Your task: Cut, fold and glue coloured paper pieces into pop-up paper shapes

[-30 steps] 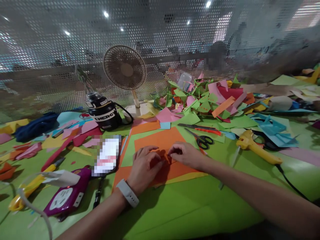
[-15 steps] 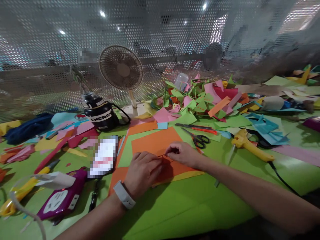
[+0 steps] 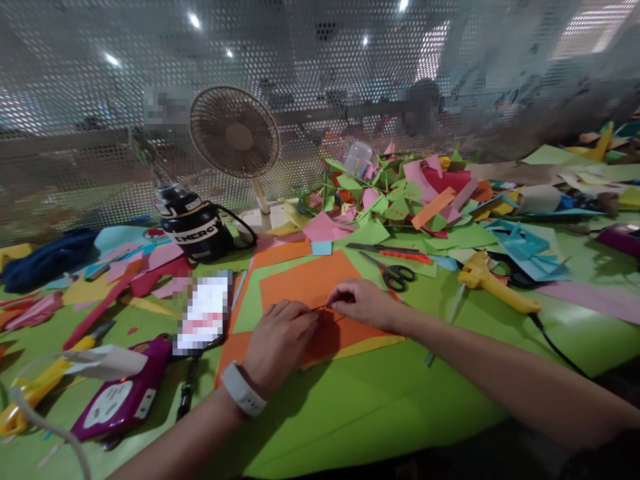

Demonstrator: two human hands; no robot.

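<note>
My left hand (image 3: 283, 340), with a pale wristband, bends over a stack of orange paper (image 3: 305, 277), its fingers together at a thin orange paper piece. Across from it, the thumb and fingers of my right hand (image 3: 363, 303) pinch that same piece, a narrow edge of which shows between the fingertips. Most of the piece is hidden under the hands. Green and yellow sheets stick out beneath the orange ones. Just beyond my right hand lie scissors (image 3: 395, 275) with black handles and a black-and-orange cutter (image 3: 400, 253).
A yellow glue gun (image 3: 500, 287) lies at right, its cord trailing forward. Left are a phone (image 3: 205, 313), a purple device (image 3: 125, 393) and another yellow tool (image 3: 45, 383). Behind stand a black jug (image 3: 195, 227), a fan (image 3: 235, 133) and heaped paper scraps (image 3: 385, 193).
The view has shifted slightly, so everything sits a little further left. Both hands keep almost the same pose at the orange paper.
</note>
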